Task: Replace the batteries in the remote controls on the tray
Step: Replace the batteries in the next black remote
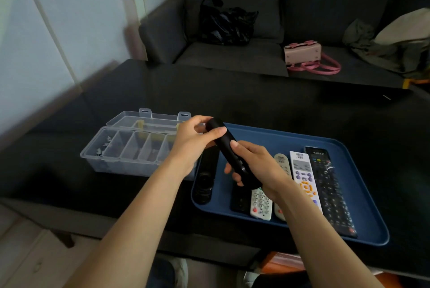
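Note:
A black remote (pixel 225 145) is held in the air above the blue tray (pixel 363 197). My left hand (pixel 195 141) grips its far end, thumb across the top. My right hand (pixel 253 166) grips its near end, thumb lying along the body. On the tray lie a black remote (pixel 206 178) at the left, another dark remote (pixel 239 199), a small white remote (pixel 261 204), a beige remote (pixel 282 163), a white remote with orange buttons (pixel 304 178) and a long black remote (pixel 330 190). No loose battery is visible in my hands.
A clear plastic compartment box (pixel 125 148) with its lid open stands left of the tray on the black table (pixel 256 99); small items lie in its leftmost cell. Behind the table is a dark sofa with a black bag (pixel 226 23) and a pink handbag (pixel 304 56).

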